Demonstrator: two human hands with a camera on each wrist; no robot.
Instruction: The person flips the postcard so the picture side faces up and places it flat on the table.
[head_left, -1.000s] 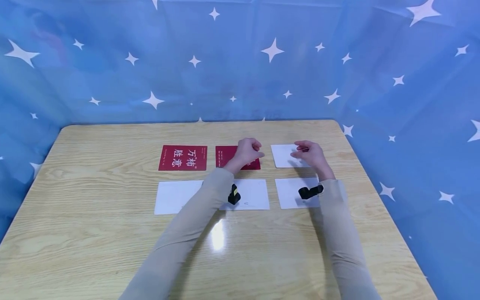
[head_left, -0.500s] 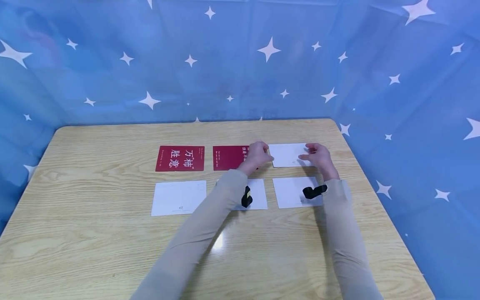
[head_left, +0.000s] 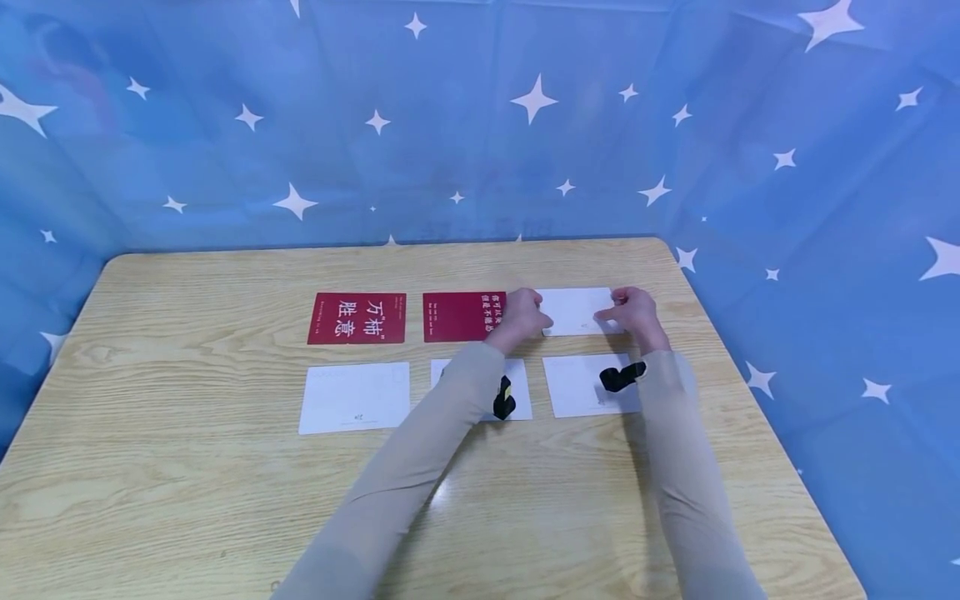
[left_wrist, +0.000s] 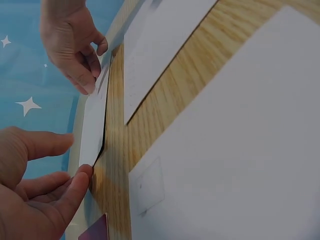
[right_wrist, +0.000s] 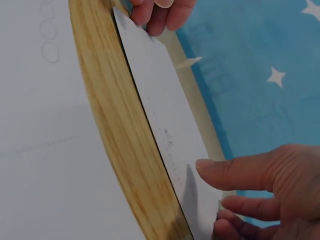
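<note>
A white postcard lies at the right end of the far row, its plain side with small print facing up. At its left edge is my left hand, fingertips touching the card's border and thumb raised apart from it. My right hand is at the opposite edge; its fingers reach the border while the thumb hovers over the card's face. Neither hand pinches the card. Left of it lies a red postcard with white characters, its right end hidden behind my left hand.
Another red postcard lies at the far row's left. The near row has a left white postcard, a middle one partly under my left forearm, and a right one. A blue starry curtain hangs behind the wooden table.
My left hand has moved right, from over the middle red postcard to the white postcard's left edge. My right hand has shifted slightly toward that postcard's right edge.
</note>
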